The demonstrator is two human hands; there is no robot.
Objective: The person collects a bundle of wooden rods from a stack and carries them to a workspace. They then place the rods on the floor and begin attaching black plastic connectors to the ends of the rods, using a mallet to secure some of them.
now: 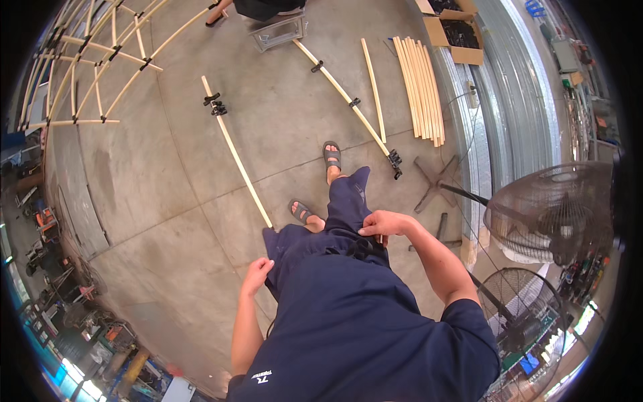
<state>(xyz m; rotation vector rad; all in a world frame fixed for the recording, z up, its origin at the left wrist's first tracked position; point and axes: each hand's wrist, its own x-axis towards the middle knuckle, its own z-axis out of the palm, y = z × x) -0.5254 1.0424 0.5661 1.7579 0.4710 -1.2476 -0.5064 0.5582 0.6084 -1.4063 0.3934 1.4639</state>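
I stand over the floor in dark blue shorts [345, 204]. My right hand [387, 224] is closed in a pinch on the cloth at the right hip. At the left side, my left hand [256, 273] has its fingers pinched together at the edge of the shorts. Beyond my left foot lies a wooden pole [242, 167] with black clamps [214, 104] near its far end. Another wooden pole [341, 90] carries several black clamps, bunched at its near end [394, 161]. Neither hand touches a pole.
A plain pole [374, 87] and a row of poles [418, 90] lie at right. Behind them are cardboard boxes [462, 39] and long metal profiles [516, 100]. Fans [546, 214] stand right. A pole lattice [110, 50] rises far left. A person sits beyond a grey stool [280, 33].
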